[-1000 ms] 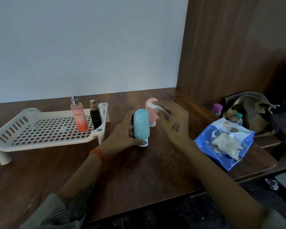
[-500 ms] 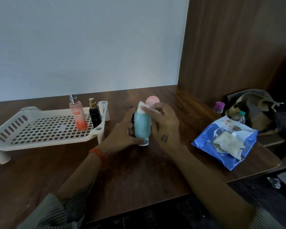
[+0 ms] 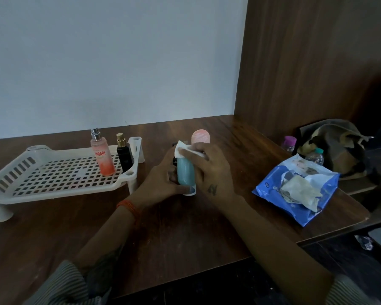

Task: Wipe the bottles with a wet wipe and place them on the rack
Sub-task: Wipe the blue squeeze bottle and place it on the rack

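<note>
Two bottles on rack [image 3: 53, 172] already; L hand [image 3: 163, 183] grips teal bottle [image 3: 185, 175], R hand [image 3: 209, 170] pinches wipe [image 3: 185, 149] on top. Mid-wipe; next: rack it.

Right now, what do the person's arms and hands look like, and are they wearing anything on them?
Both hands are bare, without gloves. The left hand has an orange thread band around its wrist and a dark tattoo on the forearm. The right hand carries a small dark tattoo mark on its back. Striped grey sleeves are pushed up toward the elbows on both arms.
</note>
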Demonstrator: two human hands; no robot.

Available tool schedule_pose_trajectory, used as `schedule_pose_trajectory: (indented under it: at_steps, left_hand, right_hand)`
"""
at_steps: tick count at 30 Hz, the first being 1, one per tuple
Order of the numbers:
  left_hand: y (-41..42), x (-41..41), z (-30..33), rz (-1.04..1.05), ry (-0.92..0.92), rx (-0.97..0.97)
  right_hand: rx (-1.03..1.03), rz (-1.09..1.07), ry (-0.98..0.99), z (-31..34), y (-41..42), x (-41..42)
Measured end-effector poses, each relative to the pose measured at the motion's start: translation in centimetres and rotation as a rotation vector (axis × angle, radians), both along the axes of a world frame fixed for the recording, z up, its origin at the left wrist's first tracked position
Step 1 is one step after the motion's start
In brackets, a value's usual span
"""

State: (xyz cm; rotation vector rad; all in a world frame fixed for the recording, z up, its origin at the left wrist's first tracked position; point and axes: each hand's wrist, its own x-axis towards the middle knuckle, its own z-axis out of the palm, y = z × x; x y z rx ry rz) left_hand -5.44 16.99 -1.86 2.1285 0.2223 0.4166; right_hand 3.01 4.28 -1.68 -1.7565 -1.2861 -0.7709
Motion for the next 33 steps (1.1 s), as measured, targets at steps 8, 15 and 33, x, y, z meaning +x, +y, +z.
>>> schedule_pose_trajectory:
  at_steps: [8, 15, 33]
  left_hand:
    - [0.3, 0.0, 0.1, -0.055, 0.008, -0.008]
    - [0.0, 0.0, 0.0, 0.033, 0.005, 0.000]
    - [0.5, 0.6, -0.2, -0.027, 0.000, -0.033]
  right_hand:
    - [0.175, -0.127, -0.001, -0.3, -0.2, 1.6]
    - [-0.093, -0.054, -0.232, -1.0, 0.5, 0.3]
    - [-0.017, -0.016, -0.101, -0.2, -1.0, 0.1]
